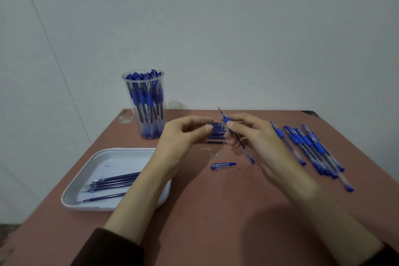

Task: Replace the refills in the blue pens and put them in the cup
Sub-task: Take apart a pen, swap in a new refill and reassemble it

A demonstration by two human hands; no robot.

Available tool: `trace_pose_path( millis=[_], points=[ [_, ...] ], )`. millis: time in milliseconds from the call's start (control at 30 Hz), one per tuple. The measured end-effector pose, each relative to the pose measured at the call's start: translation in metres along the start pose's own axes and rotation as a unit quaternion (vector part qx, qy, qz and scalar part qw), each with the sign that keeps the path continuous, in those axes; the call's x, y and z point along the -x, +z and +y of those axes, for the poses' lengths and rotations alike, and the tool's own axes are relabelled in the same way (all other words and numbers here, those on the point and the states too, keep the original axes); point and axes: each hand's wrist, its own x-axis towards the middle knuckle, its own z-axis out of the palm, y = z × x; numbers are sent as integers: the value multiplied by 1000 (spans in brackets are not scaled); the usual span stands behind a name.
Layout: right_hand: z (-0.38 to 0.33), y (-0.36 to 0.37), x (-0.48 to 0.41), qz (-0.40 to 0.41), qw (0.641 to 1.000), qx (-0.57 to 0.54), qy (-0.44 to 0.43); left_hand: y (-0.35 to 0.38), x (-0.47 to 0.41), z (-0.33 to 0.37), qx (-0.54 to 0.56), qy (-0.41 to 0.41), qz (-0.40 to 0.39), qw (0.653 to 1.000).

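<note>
Pen (237, 139) slants through right grip (259, 138), tip pointing up.

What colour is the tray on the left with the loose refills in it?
Pale whitish-grey; the tray shows best in the head view, the only one.

We take the loose cap (222, 166) as centre. At 6 o'clock the table (216, 218) is bare, a hand can pass freely. The tray (116, 162) blocks 8 o'clock, the tall cup (144, 101) 10 o'clock. At 12 o'clock lie the refills (217, 131), with our left hand (181, 136) and our right hand (257, 138), gripping a pen (238, 141), over them. A row of pens (311, 147) closes 3 o'clock.
</note>
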Motion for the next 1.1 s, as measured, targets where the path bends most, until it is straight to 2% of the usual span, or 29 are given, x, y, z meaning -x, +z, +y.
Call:
trace_pose_path(
  millis=[100, 233, 367, 467, 567, 633, 700, 767, 833, 933, 1100],
  points=[
    [1, 2, 2, -22, 999, 44, -11, 0, 2, 3, 165, -55, 10, 985],
    [4, 1, 1, -29, 997, 62, -23, 0, 1, 4, 241, -67, 17, 968],
    [6, 1, -1, -25, 994, 96, -39, 0, 0, 2, 236, -61, 9, 970],
    [8, 2, -1, -19, 992, 115, -57, 1, 1, 0, 182, -46, 9, 982],
    [12, 2, -1, 20, 975, 200, -98, 3, 2, -1, 138, -34, 14, 990],
    [11, 3, 0, 29, 969, 218, -109, 5, 2, -2, 123, -25, 19, 992],
    [8, 5, 2, 11, 984, 162, -79, 5, 2, -1, 126, -15, 16, 992],
    [5, 9, 4, -11, 998, 58, -21, 4, 0, 0, 136, -2, 2, 991],
    [2, 11, 4, -26, 999, -23, 16, 3, 0, 2, 159, 6, -23, 987],
    [0, 14, 6, -48, 997, -57, 15, 5, 1, 3, 174, 8, -32, 984],
    [-4, 12, 8, -61, 993, -97, -2, 6, 1, 0, 150, -15, 3, 989]
  ],
)
